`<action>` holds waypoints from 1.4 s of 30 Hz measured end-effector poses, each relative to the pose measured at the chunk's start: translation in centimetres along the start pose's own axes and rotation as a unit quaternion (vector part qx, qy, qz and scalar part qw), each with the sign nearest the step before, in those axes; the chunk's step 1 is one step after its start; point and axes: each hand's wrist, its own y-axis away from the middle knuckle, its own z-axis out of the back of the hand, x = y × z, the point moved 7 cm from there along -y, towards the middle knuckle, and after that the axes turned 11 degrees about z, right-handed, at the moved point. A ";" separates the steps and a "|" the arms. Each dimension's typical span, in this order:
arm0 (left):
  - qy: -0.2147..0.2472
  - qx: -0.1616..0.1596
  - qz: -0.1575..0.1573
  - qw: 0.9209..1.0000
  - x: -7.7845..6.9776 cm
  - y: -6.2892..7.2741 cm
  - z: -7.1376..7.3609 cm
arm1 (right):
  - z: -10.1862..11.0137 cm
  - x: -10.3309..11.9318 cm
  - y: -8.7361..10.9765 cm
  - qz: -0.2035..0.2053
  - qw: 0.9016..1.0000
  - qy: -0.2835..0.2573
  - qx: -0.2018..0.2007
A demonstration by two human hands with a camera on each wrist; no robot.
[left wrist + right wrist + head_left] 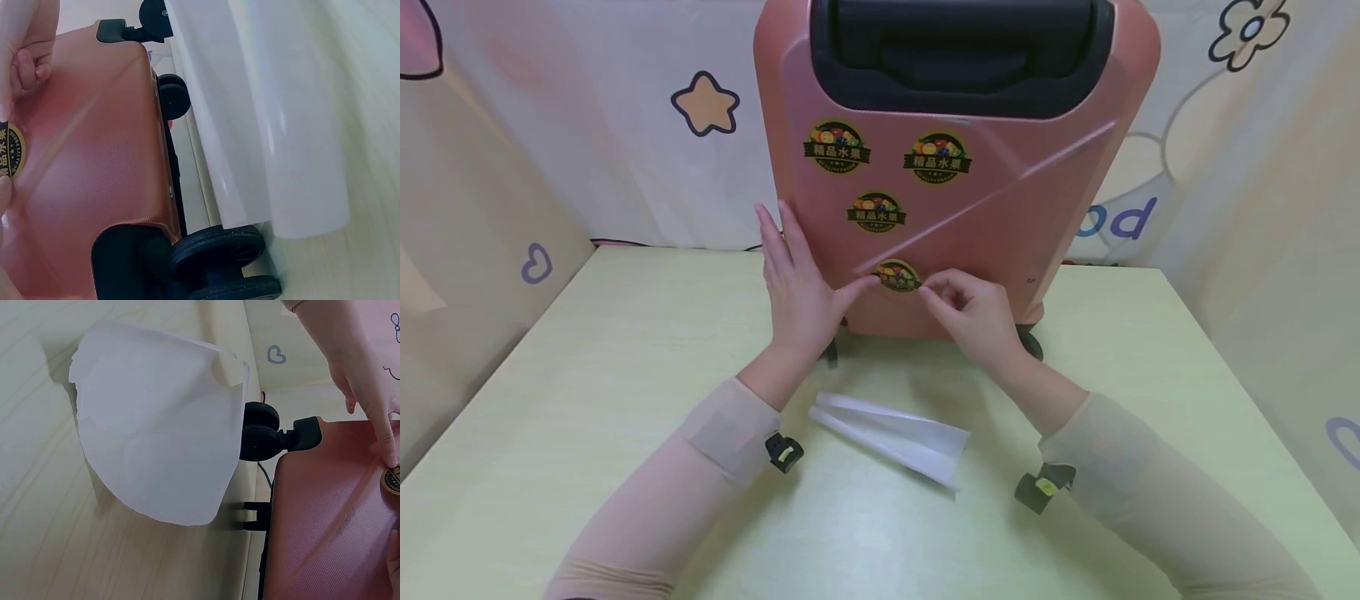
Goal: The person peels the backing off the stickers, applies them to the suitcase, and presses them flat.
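Observation:
A round black-and-gold fruit sticker (897, 276) lies low on the front of a pink suitcase (985, 225). My right hand (976, 315) pinches the sticker's right end between thumb and forefinger, its other fingers curled in. With fingers stretched up along the suitcase's left edge, my left hand (796, 292) touches the sticker's left end with its thumb. The same sticker (16, 151) shows at the margin of the left wrist view, fingertips at both ends. Three more such stickers sit above it: upper left (837, 148), upper right (937, 158) and middle (877, 212).
The suitcase stands on its wheels (1030, 342) on a pale table (625, 400), its black handle recess (962, 58) on top. A curled white backing sheet (891, 437) lies before it, between my forearms. Behind hangs a printed curtain (625, 125).

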 end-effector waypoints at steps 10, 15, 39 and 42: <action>0.014 0.004 0.011 1.000 0.1 -0.2 -0.1 | 0.0 0.3 -0.2 0.008 1.000 0.014 -0.009; 0.027 0.002 0.008 1.000 0.1 -0.2 -0.1 | 0.0 0.4 -0.2 0.002 1.000 0.028 -0.005; 0.022 0.049 0.040 0.998 0.5 -0.4 -0.3 | -1.0 0.5 0.9 0.007 1.000 -0.020 0.009; 0.019 0.058 0.043 0.997 0.5 -0.4 -0.3 | -1.1 1.2 1.1 0.054 0.998 -0.018 -0.002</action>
